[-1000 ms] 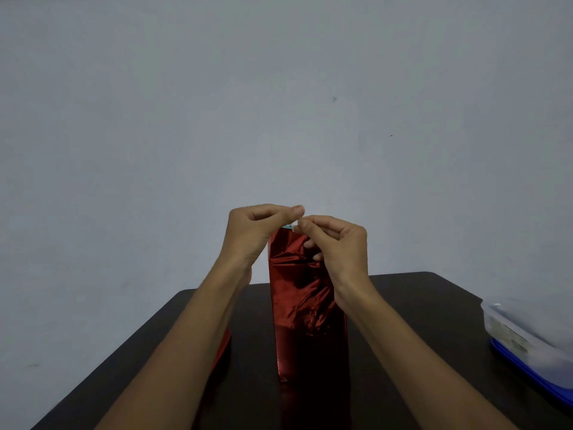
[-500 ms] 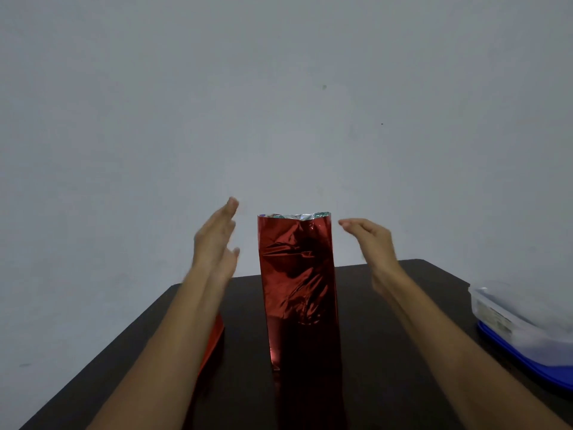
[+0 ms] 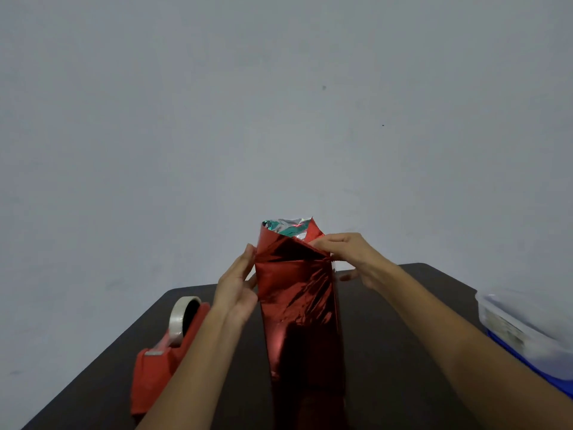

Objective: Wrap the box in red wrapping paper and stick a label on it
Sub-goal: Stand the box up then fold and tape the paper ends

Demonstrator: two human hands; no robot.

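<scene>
A tall box wrapped in shiny red wrapping paper (image 3: pixel 297 305) stands upright in the middle of the dark table (image 3: pixel 403 336). Its top end is unsealed, and the silver inner side of the paper (image 3: pixel 286 226) shows there. The near flap is folded down into a slanted crease. My left hand (image 3: pixel 237 283) presses flat against the box's upper left side, fingers straight. My right hand (image 3: pixel 350 256) pinches the folded paper at the upper right corner. The box itself is hidden under the paper.
A red tape dispenser (image 3: pixel 164 352) with a roll of clear tape (image 3: pixel 181 318) sits on the table left of the box, under my left forearm. A clear plastic container with a blue lid (image 3: pixel 527 333) lies at the right edge. A plain wall stands behind.
Both hands were apart from the box half a second ago. They have closed in on its top, and the near flap is now folded down. The view tilted down, showing the tape dispenser.
</scene>
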